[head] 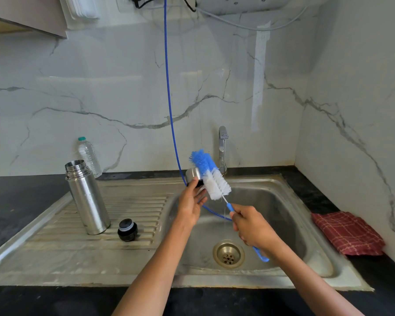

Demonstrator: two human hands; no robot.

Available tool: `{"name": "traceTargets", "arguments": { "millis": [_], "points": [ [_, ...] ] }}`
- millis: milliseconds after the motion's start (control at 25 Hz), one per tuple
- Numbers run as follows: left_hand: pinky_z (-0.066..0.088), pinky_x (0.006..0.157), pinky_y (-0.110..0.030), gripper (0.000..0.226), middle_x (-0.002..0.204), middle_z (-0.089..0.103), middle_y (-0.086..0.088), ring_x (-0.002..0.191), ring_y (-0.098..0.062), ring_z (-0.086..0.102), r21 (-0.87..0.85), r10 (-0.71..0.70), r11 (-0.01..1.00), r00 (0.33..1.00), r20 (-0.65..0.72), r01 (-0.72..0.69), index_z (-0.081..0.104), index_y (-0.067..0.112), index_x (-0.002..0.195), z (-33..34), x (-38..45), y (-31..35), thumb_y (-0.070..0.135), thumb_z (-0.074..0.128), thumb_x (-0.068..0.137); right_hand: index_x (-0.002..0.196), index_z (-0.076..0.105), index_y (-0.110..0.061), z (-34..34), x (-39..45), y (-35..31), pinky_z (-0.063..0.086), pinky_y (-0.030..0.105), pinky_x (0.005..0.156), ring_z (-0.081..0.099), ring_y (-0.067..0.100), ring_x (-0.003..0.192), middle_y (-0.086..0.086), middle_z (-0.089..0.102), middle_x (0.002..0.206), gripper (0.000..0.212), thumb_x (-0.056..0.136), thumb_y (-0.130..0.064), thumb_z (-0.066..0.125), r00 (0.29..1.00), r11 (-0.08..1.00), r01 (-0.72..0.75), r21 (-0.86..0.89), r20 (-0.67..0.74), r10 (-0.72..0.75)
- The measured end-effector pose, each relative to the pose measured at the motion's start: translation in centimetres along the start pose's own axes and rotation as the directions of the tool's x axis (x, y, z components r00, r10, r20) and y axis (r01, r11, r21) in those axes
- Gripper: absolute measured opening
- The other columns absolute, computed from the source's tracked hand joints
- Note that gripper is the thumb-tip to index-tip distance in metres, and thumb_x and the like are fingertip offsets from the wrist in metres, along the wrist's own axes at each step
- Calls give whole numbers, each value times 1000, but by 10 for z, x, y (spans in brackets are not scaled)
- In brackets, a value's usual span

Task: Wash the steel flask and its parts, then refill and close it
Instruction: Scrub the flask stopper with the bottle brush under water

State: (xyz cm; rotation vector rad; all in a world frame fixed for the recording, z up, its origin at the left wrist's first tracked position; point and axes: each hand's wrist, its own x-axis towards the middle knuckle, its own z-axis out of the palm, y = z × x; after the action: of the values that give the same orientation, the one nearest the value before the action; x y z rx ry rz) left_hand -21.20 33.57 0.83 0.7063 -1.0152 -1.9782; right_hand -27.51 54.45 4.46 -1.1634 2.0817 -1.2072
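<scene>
Two hands work above the sink basin (283, 197). From the head view, the left hand (191, 205) grasps the steel flask cap (193, 175), fingers curled round its rim. Just right of it, the right hand (252, 226) is clenched on the blue handle of a bottle brush (211, 176), whose bristles touch the cap, perhaps its inside. Well left of the left hand, the open steel flask (87, 197) stands upright on the drainboard, with the black stopper (127, 229) beside it.
</scene>
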Motion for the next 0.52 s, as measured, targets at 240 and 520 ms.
{"name": "traceTargets", "arguments": {
  "millis": [240,520],
  "points": [
    [48,92,-42,63,115,75,-4,116,-26,67,91,144,986,989,-22,-141,59,12,130,-11,10,-1,46,80,80,83,52,-4,3,-24,-17,36,26,38,41,12,37,-3,47,53,28,108,-13,43,992,966,-38,257,124,6],
    [49,91,-42,56,126,70,-17,114,-26,68,131,189,972,980,67,-197,56,16,120,-13,6,-1,41,79,76,115,52,17,2,-20,-15,37,28,40,41,13,39,-2,46,55,34,108,-15,44,991,931,-98,351,124,57]
  ]
}}
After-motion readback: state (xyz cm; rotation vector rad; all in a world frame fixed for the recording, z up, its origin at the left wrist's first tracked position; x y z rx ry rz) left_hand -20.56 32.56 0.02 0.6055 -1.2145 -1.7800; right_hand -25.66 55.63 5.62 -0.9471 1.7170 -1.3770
